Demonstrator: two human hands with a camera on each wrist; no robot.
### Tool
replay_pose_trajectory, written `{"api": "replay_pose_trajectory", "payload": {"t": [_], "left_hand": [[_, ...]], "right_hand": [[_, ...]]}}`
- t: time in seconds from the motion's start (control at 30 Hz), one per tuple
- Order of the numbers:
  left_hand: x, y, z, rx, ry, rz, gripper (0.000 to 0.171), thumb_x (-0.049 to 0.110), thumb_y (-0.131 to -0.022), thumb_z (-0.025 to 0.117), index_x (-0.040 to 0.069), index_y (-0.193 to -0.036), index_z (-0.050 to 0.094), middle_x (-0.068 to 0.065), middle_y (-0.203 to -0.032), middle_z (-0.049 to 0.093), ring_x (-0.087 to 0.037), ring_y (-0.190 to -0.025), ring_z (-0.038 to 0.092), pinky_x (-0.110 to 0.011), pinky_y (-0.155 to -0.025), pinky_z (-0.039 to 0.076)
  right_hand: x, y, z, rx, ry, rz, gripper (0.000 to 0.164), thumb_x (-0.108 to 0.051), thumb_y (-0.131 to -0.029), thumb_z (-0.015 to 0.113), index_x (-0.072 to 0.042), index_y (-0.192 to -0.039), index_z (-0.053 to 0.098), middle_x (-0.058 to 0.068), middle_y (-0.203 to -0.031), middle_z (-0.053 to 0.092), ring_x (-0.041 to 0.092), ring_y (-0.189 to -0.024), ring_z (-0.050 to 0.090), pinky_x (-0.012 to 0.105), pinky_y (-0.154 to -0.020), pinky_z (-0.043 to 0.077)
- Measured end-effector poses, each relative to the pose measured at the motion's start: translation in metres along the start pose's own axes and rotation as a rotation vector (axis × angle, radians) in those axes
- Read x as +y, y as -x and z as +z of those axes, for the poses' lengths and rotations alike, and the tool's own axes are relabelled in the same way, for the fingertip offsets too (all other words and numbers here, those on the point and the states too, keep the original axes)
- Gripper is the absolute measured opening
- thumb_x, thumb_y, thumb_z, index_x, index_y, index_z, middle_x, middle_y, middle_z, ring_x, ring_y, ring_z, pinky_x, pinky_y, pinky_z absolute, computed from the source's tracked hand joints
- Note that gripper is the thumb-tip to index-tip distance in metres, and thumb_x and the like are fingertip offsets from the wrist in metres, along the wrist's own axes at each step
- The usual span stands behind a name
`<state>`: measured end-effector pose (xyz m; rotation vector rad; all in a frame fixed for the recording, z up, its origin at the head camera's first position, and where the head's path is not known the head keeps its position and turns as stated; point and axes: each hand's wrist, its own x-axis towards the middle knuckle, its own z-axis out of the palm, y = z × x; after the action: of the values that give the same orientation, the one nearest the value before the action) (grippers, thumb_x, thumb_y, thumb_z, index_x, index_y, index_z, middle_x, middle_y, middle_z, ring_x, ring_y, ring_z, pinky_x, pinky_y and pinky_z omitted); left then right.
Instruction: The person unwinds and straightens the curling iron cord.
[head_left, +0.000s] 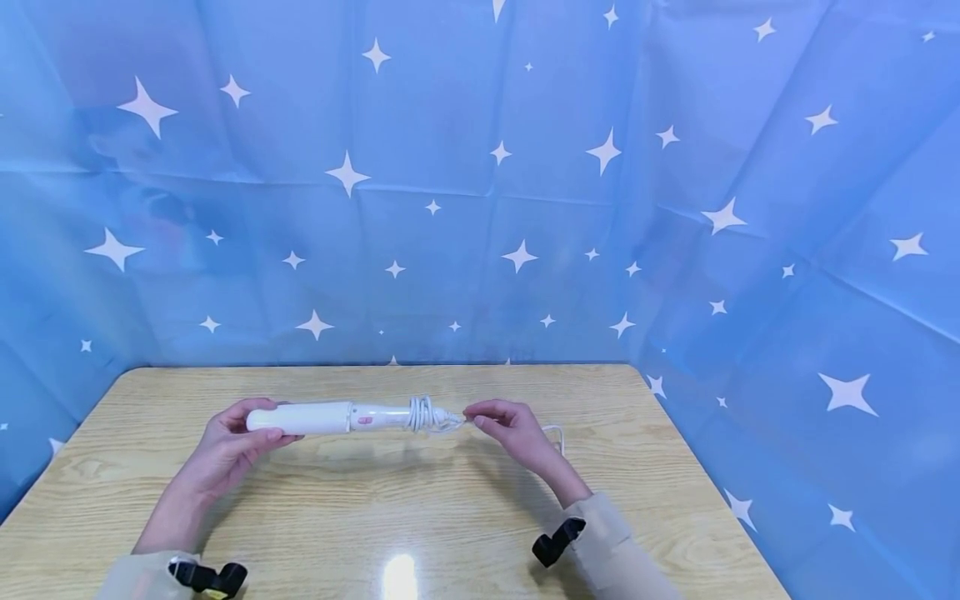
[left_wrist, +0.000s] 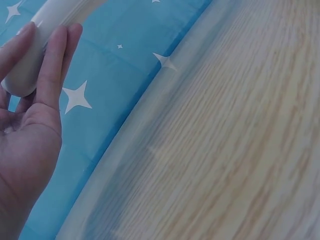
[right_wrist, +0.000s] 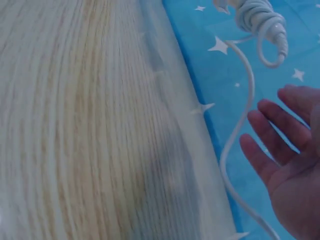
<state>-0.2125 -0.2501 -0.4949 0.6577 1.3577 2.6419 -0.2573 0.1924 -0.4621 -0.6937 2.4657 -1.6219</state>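
My left hand (head_left: pixel 225 446) grips the wide, smooth end of a white corded wand (head_left: pixel 315 418), which looks like a hair styling iron. It is held level above the table, a pink switch on its narrower handle. In the left wrist view, the fingers of the left hand (left_wrist: pixel 37 117) wrap its rounded tip. A white cord (head_left: pixel 422 414) is wound round the handle's far end. Beside that end is my right hand (head_left: pixel 517 429). In the right wrist view, the right hand (right_wrist: pixel 295 145) has loosely extended fingers, apart from the cord coils (right_wrist: pixel 257 20); its thumb is hidden.
A loose length of cord (right_wrist: pixel 225 155) hangs from the coils past the right hand. Below lies a wood-grain table (head_left: pixel 337 517). A blue curtain (head_left: pixel 450 233) with white stars stands behind the table and along its sides. Each wrist carries a small black camera (head_left: pixel 558 542).
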Motion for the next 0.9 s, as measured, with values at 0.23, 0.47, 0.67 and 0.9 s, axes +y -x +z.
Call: {"api": "replay_pose_trajectory", "payload": {"t": [0.23,0.47,0.67,0.9], "left_hand": [[0.001,-0.001,0.001,-0.011,0.011,0.004,0.054,-0.028,-0.094,0.043,0.008,-0.120,0.074,-0.010,-0.126,0.066,-0.023,-0.118,0.060,-0.044,-0.097,0.058],[0.001,-0.001,0.002,-0.013,0.027,0.016,0.056,-0.029,-0.093,0.041,0.007,-0.120,0.074,-0.011,-0.125,0.067,-0.023,-0.117,0.060,-0.044,-0.097,0.058],[0.002,0.001,0.002,-0.007,0.016,0.021,0.054,-0.029,-0.093,0.042,0.006,-0.120,0.073,-0.011,-0.126,0.066,-0.024,-0.118,0.060,-0.045,-0.097,0.058],[0.003,0.002,0.001,-0.011,0.010,0.024,0.054,-0.029,-0.093,0.042,0.006,-0.121,0.072,-0.012,-0.127,0.066,-0.024,-0.118,0.060,-0.045,-0.098,0.058]], "right_hand": [[0.007,0.000,0.007,0.002,0.028,-0.012,0.027,-0.009,-0.105,0.059,-0.001,-0.129,0.068,0.014,-0.132,0.067,0.034,-0.128,0.058,0.049,-0.111,0.050],[0.012,0.001,0.012,-0.008,0.077,-0.058,0.022,-0.003,-0.099,0.066,0.000,-0.120,0.072,0.015,-0.123,0.070,0.035,-0.122,0.061,0.054,-0.114,0.046],[0.016,0.004,0.012,-0.025,0.078,-0.031,0.019,0.000,-0.097,0.068,0.005,-0.115,0.072,0.018,-0.115,0.071,0.030,-0.106,0.068,0.034,-0.097,0.060],[0.016,0.006,0.006,0.007,0.083,-0.002,0.018,-0.004,-0.098,0.068,0.000,-0.114,0.075,0.014,-0.113,0.072,0.021,-0.096,0.068,0.023,-0.080,0.061]]}}
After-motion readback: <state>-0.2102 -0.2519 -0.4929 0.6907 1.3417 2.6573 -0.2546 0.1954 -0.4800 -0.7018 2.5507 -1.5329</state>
